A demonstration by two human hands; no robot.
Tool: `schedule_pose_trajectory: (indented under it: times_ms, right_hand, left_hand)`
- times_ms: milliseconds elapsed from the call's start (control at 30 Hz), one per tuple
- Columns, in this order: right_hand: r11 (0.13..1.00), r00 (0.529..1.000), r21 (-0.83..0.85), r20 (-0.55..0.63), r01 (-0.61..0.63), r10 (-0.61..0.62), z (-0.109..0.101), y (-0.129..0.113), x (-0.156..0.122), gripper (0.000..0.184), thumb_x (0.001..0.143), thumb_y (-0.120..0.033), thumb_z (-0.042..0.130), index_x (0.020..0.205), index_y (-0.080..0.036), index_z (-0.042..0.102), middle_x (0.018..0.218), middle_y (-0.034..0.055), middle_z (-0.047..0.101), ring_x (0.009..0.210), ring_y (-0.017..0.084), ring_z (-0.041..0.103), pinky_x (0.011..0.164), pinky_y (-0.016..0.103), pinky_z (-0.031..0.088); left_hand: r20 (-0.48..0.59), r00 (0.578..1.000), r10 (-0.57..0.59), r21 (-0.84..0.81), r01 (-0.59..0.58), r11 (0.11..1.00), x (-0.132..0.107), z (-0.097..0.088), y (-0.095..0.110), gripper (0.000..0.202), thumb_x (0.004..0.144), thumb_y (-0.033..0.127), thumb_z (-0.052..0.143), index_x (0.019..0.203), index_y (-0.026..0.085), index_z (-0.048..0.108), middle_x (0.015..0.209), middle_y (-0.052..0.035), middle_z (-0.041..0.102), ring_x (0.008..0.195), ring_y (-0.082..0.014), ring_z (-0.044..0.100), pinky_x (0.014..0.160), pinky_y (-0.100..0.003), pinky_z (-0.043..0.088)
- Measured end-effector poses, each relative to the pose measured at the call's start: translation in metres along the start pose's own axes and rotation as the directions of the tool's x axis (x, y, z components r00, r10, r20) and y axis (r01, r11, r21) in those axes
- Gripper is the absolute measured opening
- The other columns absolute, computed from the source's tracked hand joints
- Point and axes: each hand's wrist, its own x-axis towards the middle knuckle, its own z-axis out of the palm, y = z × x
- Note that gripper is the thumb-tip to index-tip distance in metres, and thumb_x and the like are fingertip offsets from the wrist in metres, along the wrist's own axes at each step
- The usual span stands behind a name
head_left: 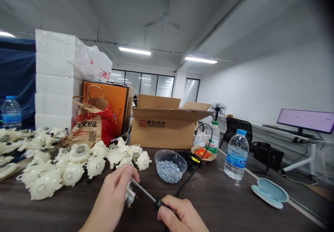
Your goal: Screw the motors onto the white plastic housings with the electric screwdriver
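Your left hand (pixel 116 188) pinches a small part (pixel 129 194) near the bowl (pixel 171 155), your right hand (pixel 180 211) closed round the screwdriver (pixel 144 191); a slanted push could skid it into your left.

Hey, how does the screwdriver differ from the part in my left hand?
The screwdriver has a thin, straight shaft; the part looks chunkier, though partly hidden. The screwdriver's handle is black; the part's casing is pale. Both show silvery metal and are hand-held.
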Motion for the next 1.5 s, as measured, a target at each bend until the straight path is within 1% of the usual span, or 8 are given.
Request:
schedule_pose_trajectory:
  times_ms: [233,467,767,900,1100,1267,1367,1500]
  right_hand:
    - [0.908,0.982,0.396,0.175,-0.139,0.074,-0.004,-0.009,0.002,0.033,0.088,-0.055,0.054,0.082,-0.023,0.047,0.059,-0.0084,0.042,0.047,0.01,0.029,0.047,0.022,0.021]
    - [0.799,0.911,-0.546,-0.143,0.253,-0.387,-0.006,0.005,-0.008,0.022,0.097,-0.027,0.047,0.107,-0.019,0.065,0.09,0.0096,0.073,0.077,0.024,0.065,0.068,0.033,0.04]
    - [0.965,0.995,0.246,0.072,-0.091,0.075,0.004,-0.012,0.001,0.038,0.092,-0.056,0.04,0.077,-0.023,0.052,0.046,-0.0112,0.031,0.039,0.01,0.024,0.041,0.023,0.022]
    - [0.956,0.957,-0.246,-0.198,0.16,-0.211,-0.003,-0.007,-0.003,0.008,0.087,-0.028,0.061,0.09,-0.021,0.057,0.073,-0.0005,0.063,0.062,0.016,0.058,0.058,0.026,0.042]
    - [0.545,0.797,-0.765,-0.069,0.344,-0.6,-0.009,0.002,-0.013,0.032,0.102,-0.024,0.041,0.103,-0.011,0.07,0.07,0.0085,0.071,0.053,0.022,0.066,0.048,0.033,0.041]
    - [0.978,0.979,-0.174,-0.146,0.117,-0.143,-0.002,-0.007,-0.011,0.031,0.094,-0.042,0.053,0.081,-0.02,0.069,0.068,0.0027,0.066,0.061,0.018,0.06,0.057,0.029,0.037]
    - [0.929,0.985,0.328,0.081,-0.171,0.152,-0.005,-0.015,-0.005,0.045,0.084,-0.06,0.053,0.066,-0.02,0.062,0.045,-0.0065,0.04,0.041,0.01,0.029,0.045,0.025,0.02]
    - [0.858,0.941,0.422,0.284,-0.294,0.182,-0.012,-0.022,-0.001,0.054,0.09,-0.059,0.043,0.067,-0.016,0.066,0.039,-0.01,0.028,0.035,0.008,0.014,0.041,0.025,0.01]
  left_hand:
    - [-0.001,1.0,-0.021,-0.023,0.021,1.0,0.002,0.001,0.0,0.044,0.097,0.051,0.037,0.069,0.024,0.058,0.079,-0.0015,0.063,0.088,-0.0238,0.059,0.084,-0.031,0.039]
    - [-0.003,0.997,-0.083,-0.004,0.083,0.997,0.0,0.003,0.001,0.043,0.095,0.052,0.037,0.071,0.025,0.059,0.081,-0.002,0.065,0.092,-0.0252,0.059,0.081,-0.031,0.04]
    - [0.026,0.998,-0.052,0.032,0.052,0.998,0.0,0.002,0.0,0.041,0.096,0.049,0.035,0.071,0.025,0.057,0.078,-0.0003,0.063,0.084,-0.0226,0.058,0.081,-0.03,0.04]
    - [-0.046,0.986,-0.158,-0.077,0.154,0.985,-0.002,0.005,0.001,0.04,0.093,0.051,0.039,0.071,0.025,0.061,0.081,-0.0026,0.069,0.091,-0.0262,0.062,0.082,-0.031,0.044]
    - [-0.02,0.987,-0.159,-0.015,0.158,0.987,-0.008,0.004,0.001,0.049,0.09,0.061,0.04,0.071,0.024,0.067,0.084,-0.0047,0.071,0.09,-0.0271,0.063,0.074,-0.03,0.046]
    - [-0.031,0.986,-0.163,-0.016,0.162,0.987,-0.008,0.005,0.0,0.052,0.091,0.063,0.039,0.07,0.024,0.066,0.077,-0.0035,0.069,0.081,-0.0251,0.062,0.073,-0.031,0.045]
    - [-0.03,0.99,-0.141,0.004,0.141,0.99,-0.008,0.005,0.0,0.051,0.092,0.061,0.039,0.071,0.023,0.067,0.074,-0.0029,0.068,0.078,-0.0248,0.061,0.073,-0.031,0.045]
    - [0.003,1.0,-0.027,0.035,0.027,0.999,-0.007,0.003,0.001,0.047,0.095,0.056,0.038,0.072,0.024,0.063,0.08,-0.0028,0.069,0.085,-0.0245,0.061,0.075,-0.029,0.044]
